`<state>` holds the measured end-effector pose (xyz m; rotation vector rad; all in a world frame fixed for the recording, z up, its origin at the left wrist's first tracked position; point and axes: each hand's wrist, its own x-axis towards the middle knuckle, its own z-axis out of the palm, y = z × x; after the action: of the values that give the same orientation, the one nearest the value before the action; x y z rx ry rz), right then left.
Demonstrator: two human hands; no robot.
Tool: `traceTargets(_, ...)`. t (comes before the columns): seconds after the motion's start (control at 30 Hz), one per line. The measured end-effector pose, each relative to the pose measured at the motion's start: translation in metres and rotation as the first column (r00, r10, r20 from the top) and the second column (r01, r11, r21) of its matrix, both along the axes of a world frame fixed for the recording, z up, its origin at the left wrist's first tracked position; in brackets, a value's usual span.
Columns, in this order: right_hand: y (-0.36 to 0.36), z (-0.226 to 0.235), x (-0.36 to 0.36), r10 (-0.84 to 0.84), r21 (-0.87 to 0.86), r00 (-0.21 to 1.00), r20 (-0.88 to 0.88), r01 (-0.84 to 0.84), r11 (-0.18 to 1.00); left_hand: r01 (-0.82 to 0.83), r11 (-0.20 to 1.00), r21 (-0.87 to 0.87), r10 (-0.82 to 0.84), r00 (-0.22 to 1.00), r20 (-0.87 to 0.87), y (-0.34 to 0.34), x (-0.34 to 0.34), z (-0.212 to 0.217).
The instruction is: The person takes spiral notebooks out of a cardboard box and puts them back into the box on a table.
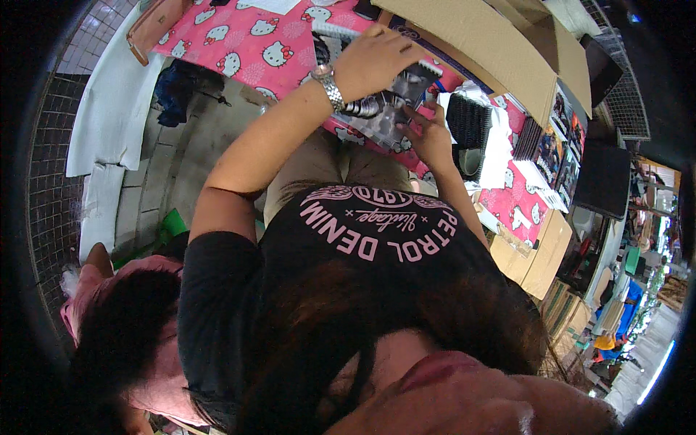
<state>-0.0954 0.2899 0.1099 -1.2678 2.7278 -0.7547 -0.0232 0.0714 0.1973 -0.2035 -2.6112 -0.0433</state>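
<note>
On the pink cat-patterned table cover lies a black-and-grey printed sheet or booklet (391, 109) with white toothed edges. My left hand (380, 58), with a silver wristwatch (328, 85), reaches across its far part, fingers stretched out and lying over it; what is under the palm is hidden. At the near right edge of the booklet is my right hand (431, 138), thumb and fingers apart, fingertips touching it. Just right of that hand stands a stack of black ridged pieces (467, 119) on white paper.
An open cardboard box (478, 36) stands at the far right of the table. Stacks of dark printed booklets (554, 152) sit at the right edge. A pink pouch (156, 29) lies at the far left. Someone in pink (156, 326) is close on my left.
</note>
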Motion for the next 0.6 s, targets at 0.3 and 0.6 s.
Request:
traceTargets(0.3, -0.018, 0.016, 0.029, 0.247, -0.625, 0.789, 0.563, 0.211, 0.752, -0.011, 0.999, 0.043, 0.012, 0.999, -0.032, 0.025, -0.016, -0.019)
traceTargets(0.6, -0.002, 0.061, -0.038, 0.13, -0.439, 0.942, 0.311, 0.021, 0.898, 0.1, 0.992, 0.082, -0.104, 0.994, 0.043, 0.016, -0.028, -0.017)
